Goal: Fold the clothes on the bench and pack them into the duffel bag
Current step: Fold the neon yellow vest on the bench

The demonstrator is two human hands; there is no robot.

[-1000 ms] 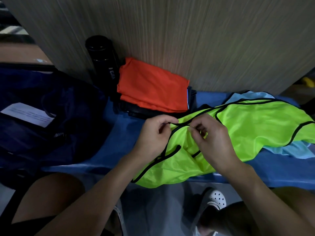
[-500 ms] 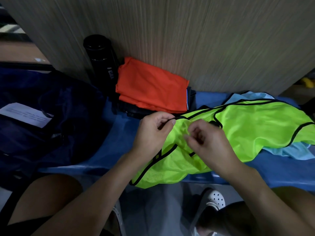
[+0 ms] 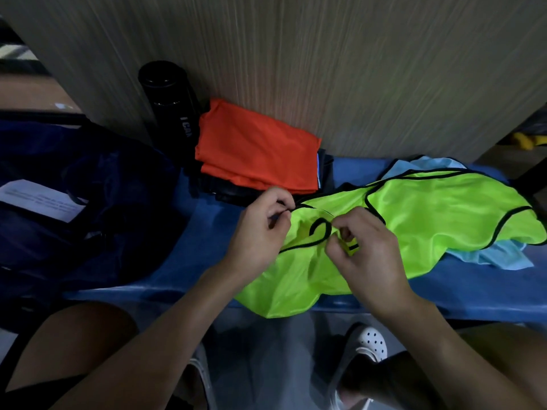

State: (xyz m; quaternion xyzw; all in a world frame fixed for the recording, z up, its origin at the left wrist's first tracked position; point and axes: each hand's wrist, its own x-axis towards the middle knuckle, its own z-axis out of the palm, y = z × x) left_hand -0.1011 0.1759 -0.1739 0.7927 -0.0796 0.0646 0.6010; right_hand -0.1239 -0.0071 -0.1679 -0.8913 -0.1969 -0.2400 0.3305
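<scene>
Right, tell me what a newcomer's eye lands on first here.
The neon green vest with black trim, sprawled across the blue bench at right centre, grabs the eye first; the left hand and right hand both pinch its near edge. Next comes the folded orange garment against the wood-grain wall, beside a black bottle. The dark blue duffel bag sits at the left.
</scene>
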